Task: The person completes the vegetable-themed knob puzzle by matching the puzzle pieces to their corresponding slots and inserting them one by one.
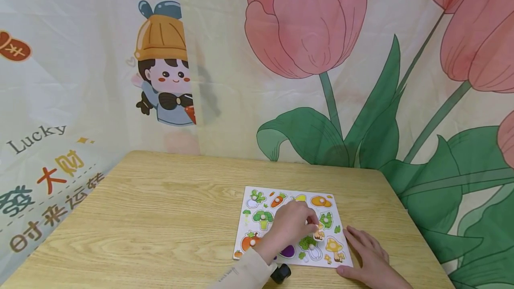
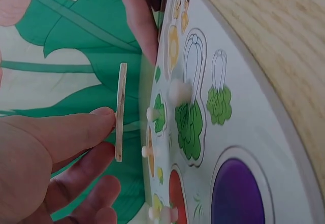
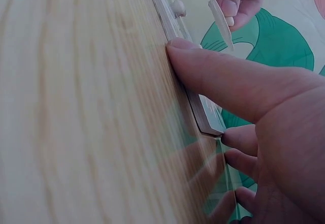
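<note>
My left hand (image 1: 292, 222) pinches a thin wooden mushroom puzzle piece (image 1: 319, 233) by its knob, above the right part of a white vegetable knob puzzle board (image 1: 250, 226). In the left wrist view the piece (image 2: 121, 112) appears edge-on, apart from the board's face. My right hand (image 1: 369, 258) lies at the board's near right corner. Its thumb (image 3: 198, 64) touches the near edge, and its other fingers extend along the right side. A mushroom picture (image 1: 334, 246) shows on the board close to that corner. The bok choy piece (image 2: 189, 127) sits in its outline just below the held piece.
Other knobbed pieces sit on the board, among them a broccoli (image 1: 263, 219), a tomato (image 1: 248, 242), a carrot (image 1: 278, 200) and a purple eggplant (image 1: 287, 251). The wooden table (image 1: 152, 217) extends far to the left. A printed cloth (image 1: 225, 57) hangs behind it.
</note>
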Demonstrator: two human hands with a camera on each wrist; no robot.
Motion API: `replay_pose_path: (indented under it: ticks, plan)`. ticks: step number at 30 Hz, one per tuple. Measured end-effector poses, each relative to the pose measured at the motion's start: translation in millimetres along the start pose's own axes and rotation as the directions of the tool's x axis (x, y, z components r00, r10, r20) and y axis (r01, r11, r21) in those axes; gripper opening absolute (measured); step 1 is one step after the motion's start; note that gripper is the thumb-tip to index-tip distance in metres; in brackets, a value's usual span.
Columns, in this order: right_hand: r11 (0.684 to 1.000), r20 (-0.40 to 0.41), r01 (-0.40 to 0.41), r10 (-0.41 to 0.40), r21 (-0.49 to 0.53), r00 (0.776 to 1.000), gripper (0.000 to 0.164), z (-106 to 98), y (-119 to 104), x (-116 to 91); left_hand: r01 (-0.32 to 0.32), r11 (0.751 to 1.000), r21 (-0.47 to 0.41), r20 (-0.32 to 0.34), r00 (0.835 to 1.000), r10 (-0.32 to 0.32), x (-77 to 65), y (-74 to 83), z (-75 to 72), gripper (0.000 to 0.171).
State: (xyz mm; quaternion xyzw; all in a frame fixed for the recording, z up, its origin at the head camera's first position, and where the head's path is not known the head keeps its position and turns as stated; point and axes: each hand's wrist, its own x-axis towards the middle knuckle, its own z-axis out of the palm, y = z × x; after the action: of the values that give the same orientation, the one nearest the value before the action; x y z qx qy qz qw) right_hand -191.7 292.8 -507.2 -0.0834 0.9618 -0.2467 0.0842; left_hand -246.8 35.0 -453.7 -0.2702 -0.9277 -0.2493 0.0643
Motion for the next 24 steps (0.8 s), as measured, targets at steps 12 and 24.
replay_pose_path:
  ticks: [12, 24]
  plan:
    - [1.0, 0.001, -0.012, 0.012, 0.028, 1.0, 0.106, -0.9, 1.2, 0.2, -0.016, 1.0, 0.016, -0.002, 1.0, 0.016, 4.9, 16.4, 10.7, 0.01]
    - [0.999, -0.003, -0.023, 0.023, 0.044, 1.0, 0.105, 3.4, 3.9, 3.3, -0.006, 0.999, 0.037, 0.009, 1.0, 0.006, 8.0, 30.2, 22.4, 0.01]
